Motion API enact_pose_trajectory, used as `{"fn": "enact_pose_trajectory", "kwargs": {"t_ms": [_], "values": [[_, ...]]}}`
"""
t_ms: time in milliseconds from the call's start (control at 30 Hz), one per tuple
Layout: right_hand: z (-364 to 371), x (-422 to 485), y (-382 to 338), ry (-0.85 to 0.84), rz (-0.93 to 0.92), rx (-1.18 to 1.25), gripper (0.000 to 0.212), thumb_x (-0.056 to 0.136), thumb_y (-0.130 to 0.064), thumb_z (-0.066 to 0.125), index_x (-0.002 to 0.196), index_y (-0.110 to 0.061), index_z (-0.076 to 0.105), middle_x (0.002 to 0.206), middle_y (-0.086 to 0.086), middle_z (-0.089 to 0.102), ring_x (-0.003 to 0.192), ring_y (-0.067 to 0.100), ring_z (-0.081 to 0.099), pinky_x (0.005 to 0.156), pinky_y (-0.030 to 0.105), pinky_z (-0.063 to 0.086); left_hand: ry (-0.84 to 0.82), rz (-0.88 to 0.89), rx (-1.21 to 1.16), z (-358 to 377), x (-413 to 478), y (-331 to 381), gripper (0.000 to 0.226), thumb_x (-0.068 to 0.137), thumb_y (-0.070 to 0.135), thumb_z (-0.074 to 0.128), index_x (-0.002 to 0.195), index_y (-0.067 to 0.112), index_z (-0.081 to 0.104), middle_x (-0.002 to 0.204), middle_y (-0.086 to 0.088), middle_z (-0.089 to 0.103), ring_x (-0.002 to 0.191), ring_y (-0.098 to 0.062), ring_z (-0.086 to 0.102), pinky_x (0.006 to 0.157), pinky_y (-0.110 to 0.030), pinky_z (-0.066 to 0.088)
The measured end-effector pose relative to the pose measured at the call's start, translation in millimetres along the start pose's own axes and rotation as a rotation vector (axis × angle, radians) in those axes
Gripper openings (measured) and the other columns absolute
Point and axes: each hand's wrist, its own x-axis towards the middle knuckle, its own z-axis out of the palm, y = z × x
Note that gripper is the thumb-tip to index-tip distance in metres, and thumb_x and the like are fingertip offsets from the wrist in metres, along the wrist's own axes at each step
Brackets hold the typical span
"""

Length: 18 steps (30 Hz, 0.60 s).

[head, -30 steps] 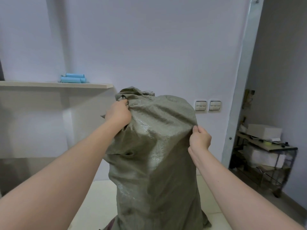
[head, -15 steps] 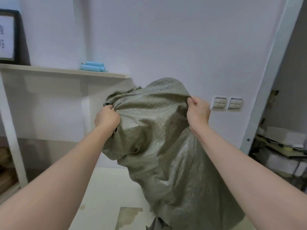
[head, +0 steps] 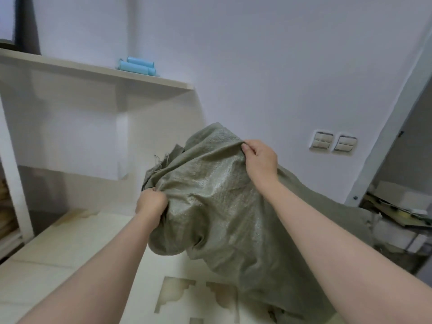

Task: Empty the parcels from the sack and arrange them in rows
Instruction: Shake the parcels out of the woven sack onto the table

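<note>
The sack [head: 219, 206], a large grey-green bag of woven plastic cloth, hangs slumped between the two hands above the pale tiled floor [head: 77, 253], with its lower end trailing down to the tiles at the bottom right. The left hand [head: 151, 204] is clenched on a bunched fold at the frayed upper edge; the right hand [head: 260, 157] pinches a ridge of cloth higher up, thumb over the fold. No parcels are in view; whether any are inside cannot be told, though the cloth bulges low between the arms.

The risks, as I judge them: both grips hold thin, slippery weave only, so a sudden shift of weight inside could pull the cloth free and drop the bag. If the contents spill at once they may scatter across the floor or slide under the pale shelf unit [head: 98, 73], or knock the cluttered metal rack [head: 397, 216] on the right. The frayed edge could tear further under load.

No writing, brand or label is legible anywhere. The sack is unmarked, and the light-blue rolls [head: 138, 65] on the shelf and the two wall switches [head: 333, 143] show none.
</note>
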Motion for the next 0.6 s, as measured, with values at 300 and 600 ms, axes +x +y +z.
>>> {"fn": "enact_pose_trajectory", "kwargs": {"t_ms": [300, 600], "values": [[56, -36, 43, -0.292, 0.008, -0.085, 0.023, 0.098, -0.018, 0.054, 0.104, -0.016, 0.076, 0.107, 0.002, 0.074, 0.103, 0.020, 0.064, 0.087, 0.029, 0.045, -0.144, -0.324, -0.026, 21, 7, -77, 0.119, 0.065, 0.094, 0.041, 0.139, 0.001, 0.049, 0.144, -0.016, 0.047, 0.124, -0.039, 0.050, 0.092, -0.047, 0.048], [83, -52, 49, -0.363, 0.077, -0.171, 0.028, 0.100, -0.025, 0.050, 0.119, -0.017, 0.069, 0.117, 0.001, 0.071, 0.112, 0.021, 0.061, 0.095, 0.028, 0.044, -0.155, -0.329, 0.057, 26, 27, -103, 0.128, 0.060, 0.096, 0.043, 0.147, 0.003, 0.038, 0.153, -0.017, 0.034, 0.131, -0.040, 0.043, 0.102, -0.048, 0.044]]}}
